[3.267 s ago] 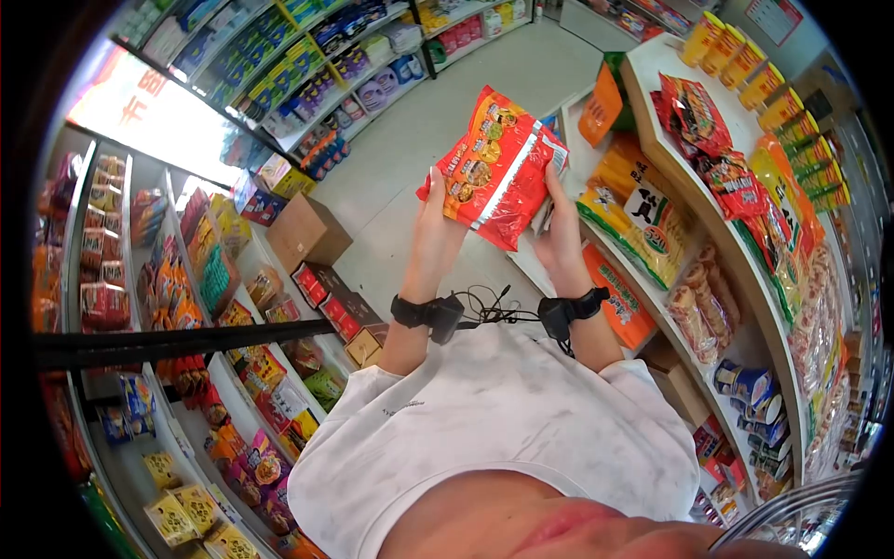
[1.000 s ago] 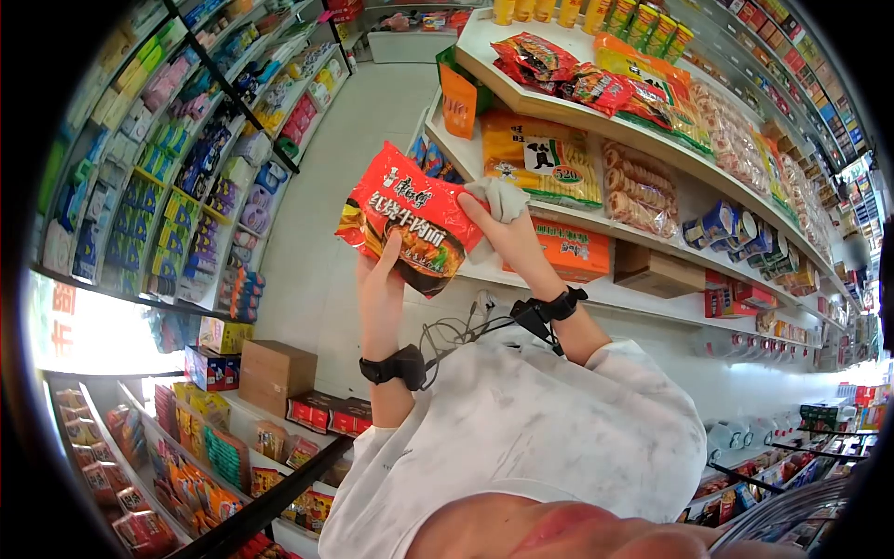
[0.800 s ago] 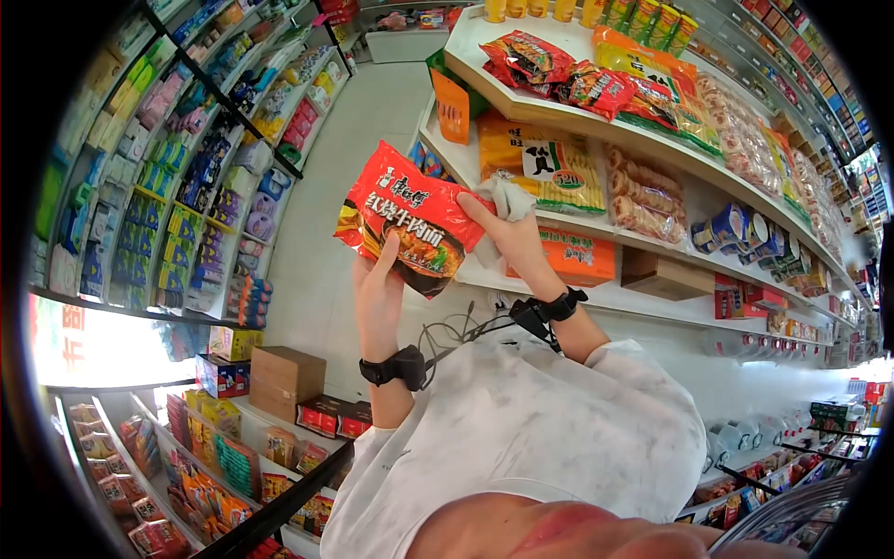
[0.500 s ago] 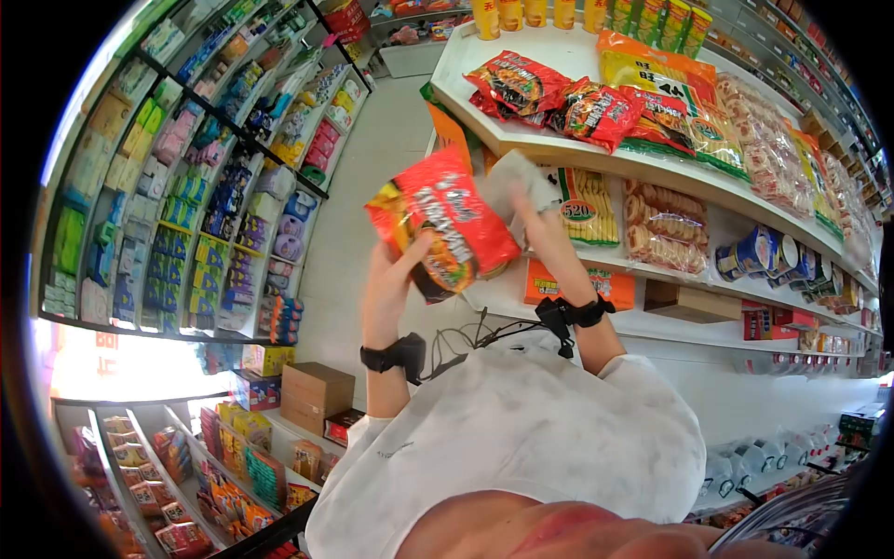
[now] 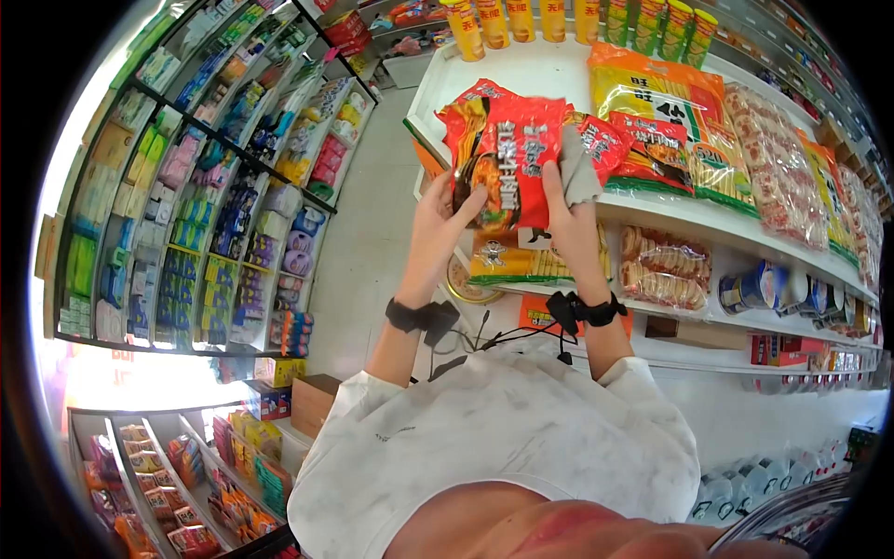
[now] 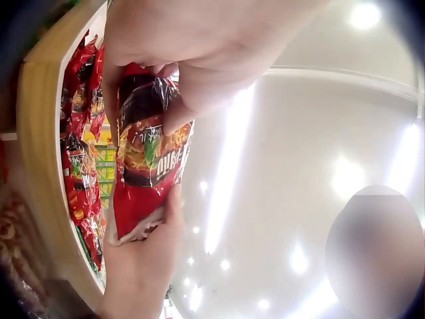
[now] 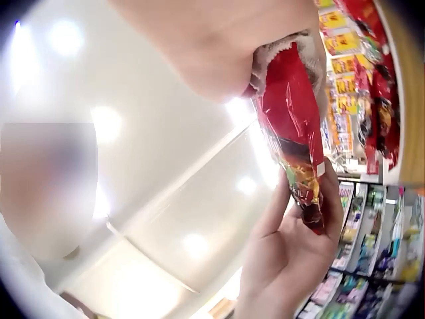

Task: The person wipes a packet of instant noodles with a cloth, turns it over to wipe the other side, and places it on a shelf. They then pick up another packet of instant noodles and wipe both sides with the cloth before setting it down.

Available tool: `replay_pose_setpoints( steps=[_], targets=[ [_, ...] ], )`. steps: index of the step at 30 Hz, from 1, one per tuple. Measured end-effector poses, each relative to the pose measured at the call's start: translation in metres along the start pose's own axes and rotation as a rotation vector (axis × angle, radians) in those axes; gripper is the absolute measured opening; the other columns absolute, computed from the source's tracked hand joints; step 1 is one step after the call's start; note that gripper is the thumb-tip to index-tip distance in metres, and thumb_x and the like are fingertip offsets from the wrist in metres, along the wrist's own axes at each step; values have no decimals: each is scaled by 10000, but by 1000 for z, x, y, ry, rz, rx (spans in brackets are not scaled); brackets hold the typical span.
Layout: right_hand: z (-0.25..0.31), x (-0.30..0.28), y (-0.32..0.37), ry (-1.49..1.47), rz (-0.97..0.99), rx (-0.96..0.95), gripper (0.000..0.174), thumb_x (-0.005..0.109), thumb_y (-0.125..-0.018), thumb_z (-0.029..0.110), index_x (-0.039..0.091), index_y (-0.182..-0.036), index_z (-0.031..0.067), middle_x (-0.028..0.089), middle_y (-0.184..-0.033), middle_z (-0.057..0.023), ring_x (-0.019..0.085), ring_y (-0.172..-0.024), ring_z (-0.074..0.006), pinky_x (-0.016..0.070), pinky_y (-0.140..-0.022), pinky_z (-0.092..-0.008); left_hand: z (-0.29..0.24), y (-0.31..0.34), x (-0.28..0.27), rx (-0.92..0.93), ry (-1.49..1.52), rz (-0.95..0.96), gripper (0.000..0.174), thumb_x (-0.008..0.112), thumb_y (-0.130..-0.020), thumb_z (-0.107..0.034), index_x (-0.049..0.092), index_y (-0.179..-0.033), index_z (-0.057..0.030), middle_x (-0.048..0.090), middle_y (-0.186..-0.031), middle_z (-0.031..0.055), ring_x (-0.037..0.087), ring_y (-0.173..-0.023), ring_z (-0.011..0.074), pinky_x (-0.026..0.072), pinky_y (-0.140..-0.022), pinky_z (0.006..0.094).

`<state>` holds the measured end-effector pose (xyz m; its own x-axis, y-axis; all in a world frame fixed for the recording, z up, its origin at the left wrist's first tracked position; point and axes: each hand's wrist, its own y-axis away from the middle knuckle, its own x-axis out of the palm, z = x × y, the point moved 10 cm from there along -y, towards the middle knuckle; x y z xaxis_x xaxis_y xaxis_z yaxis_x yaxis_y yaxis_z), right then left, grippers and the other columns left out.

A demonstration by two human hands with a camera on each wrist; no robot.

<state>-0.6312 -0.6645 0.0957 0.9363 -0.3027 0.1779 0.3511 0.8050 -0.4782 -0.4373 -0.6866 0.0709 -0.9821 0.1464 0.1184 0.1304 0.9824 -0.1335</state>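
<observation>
Both hands hold a red instant noodle packet [image 5: 526, 140], its printed front turned up, over the top shelf in the head view. My left hand [image 5: 438, 224] grips its left end, thumb across the front. At the other end, my right hand [image 5: 570, 224] pinches the packet with its thumb on the front and has a grey-white cloth [image 5: 581, 170] bunched against it. The left wrist view shows the noodle packet [image 6: 149, 146] between the two hands. In the right wrist view the cloth [image 7: 307, 53] sits between right palm and packet. Several similar noodle packets [image 5: 610, 149] lie behind on the shelf.
The white top shelf [image 5: 438, 88] also bears yellow canisters [image 5: 521, 20], green canisters [image 5: 649, 26] and a large yellow snack bag [image 5: 643, 84]. Bags of rolled snacks [image 5: 663, 270] lie on the shelf below. Stocked racks [image 5: 214, 196] stand at left across the aisle floor [image 5: 358, 214].
The packet has been turned from its back to its front and carried from over the aisle to over the top shelf. The right hand wiped away from it, then took hold again.
</observation>
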Motion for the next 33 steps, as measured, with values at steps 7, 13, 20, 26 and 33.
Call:
replay_pose_setpoints(
  steps=[7,13,20,26,33],
  targets=[
    [15,24,-63,528,22,-494,325,598,-962,166,574,-1207,-45,624,-1157,-223,607,-1014,-384,470,-889,-412,6,-75,-3,108,98,-90,469,694,-933,-142,501,-1292,89,673,-1125,125,655,-975,130,527,-840,259],
    [-50,98,-84,778,374,-530,546,653,-844,160,522,-1362,46,504,-1405,-192,414,-1344,-369,297,-1144,-479,50,-151,-37,154,-326,-202,348,677,-915,-162,566,-1138,81,691,-997,137,653,-895,170,507,-771,302],
    [-72,95,-72,818,459,-453,602,650,-836,142,501,-1419,141,403,-1523,-126,325,-1431,-327,240,-1176,-513,42,-122,-39,343,-835,-340,501,741,-856,-266,566,-1219,34,546,-1089,206,595,-1012,327,511,-809,376],
    [-67,93,-86,680,421,-375,628,680,-765,73,521,-1371,76,438,-1483,-144,350,-1403,-359,263,-1167,-518,30,-61,-56,194,-490,-269,529,723,-886,-166,515,-1344,-4,591,-1229,132,606,-1110,222,512,-939,356],
    [-30,125,-102,694,286,-572,547,675,-824,134,526,-1340,26,519,-1409,-154,439,-1336,-351,268,-1155,-525,-8,49,-136,27,-417,-347,386,604,-977,-145,536,-1321,13,631,-1222,124,649,-1076,206,529,-916,329]
  ],
)
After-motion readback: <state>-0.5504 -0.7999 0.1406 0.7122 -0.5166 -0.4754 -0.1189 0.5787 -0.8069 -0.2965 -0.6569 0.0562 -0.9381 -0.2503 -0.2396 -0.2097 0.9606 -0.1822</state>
